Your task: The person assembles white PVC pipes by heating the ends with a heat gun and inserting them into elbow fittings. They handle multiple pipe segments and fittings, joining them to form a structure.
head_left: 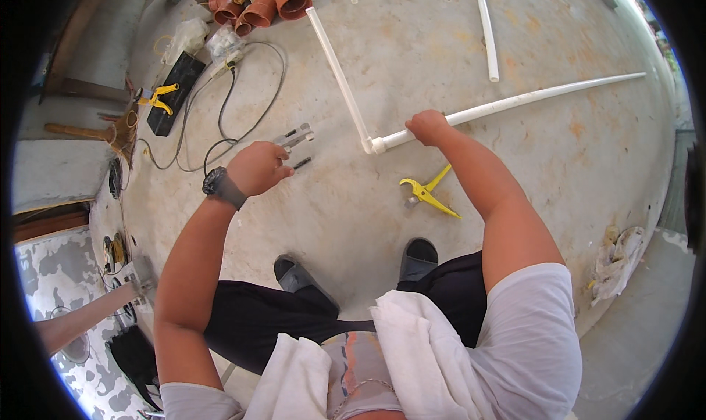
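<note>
My right hand [428, 127] is clenched around the white pipe [515, 102] near its elbow joint [376, 145]. My left hand [257, 168] grasps a small metal tool [294, 138] above the concrete floor [412, 45].

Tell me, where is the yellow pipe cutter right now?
In the head view the yellow pipe cutter lies on the concrete floor, below the right hand gripping the white pipe.

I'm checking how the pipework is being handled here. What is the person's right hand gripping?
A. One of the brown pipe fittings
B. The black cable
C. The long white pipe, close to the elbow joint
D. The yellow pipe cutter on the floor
C: the right hand is closed around the long white pipe just beside the elbow joint, while the yellow pipe cutter lies untouched on the concrete floor.
</note>
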### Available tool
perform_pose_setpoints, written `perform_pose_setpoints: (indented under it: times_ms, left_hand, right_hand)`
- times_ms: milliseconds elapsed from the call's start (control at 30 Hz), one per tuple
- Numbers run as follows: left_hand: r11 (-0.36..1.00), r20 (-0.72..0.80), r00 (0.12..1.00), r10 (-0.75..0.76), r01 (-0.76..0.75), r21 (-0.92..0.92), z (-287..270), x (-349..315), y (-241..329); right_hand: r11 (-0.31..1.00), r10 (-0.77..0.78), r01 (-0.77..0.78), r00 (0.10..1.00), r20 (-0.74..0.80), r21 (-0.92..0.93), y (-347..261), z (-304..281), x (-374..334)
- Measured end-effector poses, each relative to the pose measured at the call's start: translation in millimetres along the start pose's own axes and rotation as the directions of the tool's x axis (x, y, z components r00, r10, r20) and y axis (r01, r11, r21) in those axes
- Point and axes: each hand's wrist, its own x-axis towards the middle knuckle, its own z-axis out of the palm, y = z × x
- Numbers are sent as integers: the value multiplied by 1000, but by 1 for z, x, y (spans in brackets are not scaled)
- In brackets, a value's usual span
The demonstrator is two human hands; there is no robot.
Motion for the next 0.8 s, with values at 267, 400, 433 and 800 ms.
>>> perform_pose_setpoints:
  times_ms: [267, 400, 433, 800]
  left_hand:
    - [998, -13, 999, 31, -30, 62, 1, 4, 0]
    - [996, 2, 1000, -24, 24, 88, 1, 0, 3]
    - [995, -5, 1000, -21, 21, 95, 2, -1, 2]
    - [989, 13, 1000, -29, 26, 145, 5, -5, -4]
  right_hand:
    - [999, -48, 48, 999, -4, 19, 10, 14, 4]
    - [999, -52, 52, 998, 21, 5, 6, 9, 1]
    - [999, -52, 52, 998, 23, -1, 6, 7, 1]
    - [996, -87, 85, 990, 114, 20, 9, 1, 2]
